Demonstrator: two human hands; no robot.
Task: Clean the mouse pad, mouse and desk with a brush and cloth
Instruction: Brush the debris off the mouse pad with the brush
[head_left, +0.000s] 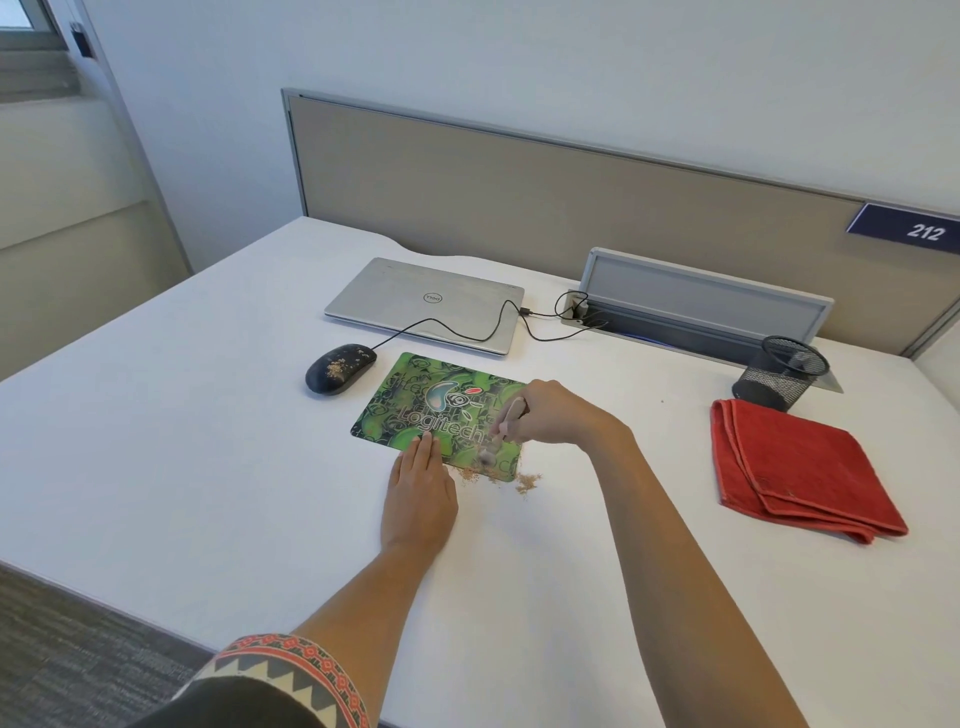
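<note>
Head view shows the white desk, the red cloth folded at the right, the green pad in the middle and the black mouse just beside its far left corner, with crumbs on its back. The left hand lies flat, its straight fingers pressing the pad's near edge. The right hand pinches the brush, bristles down on the pad's near right part, and crumbs lie on the desk just off that edge. Brushing the pad looks nearly done; next the mouse needs brushing, then the cloth must gather the crumbs.
</note>
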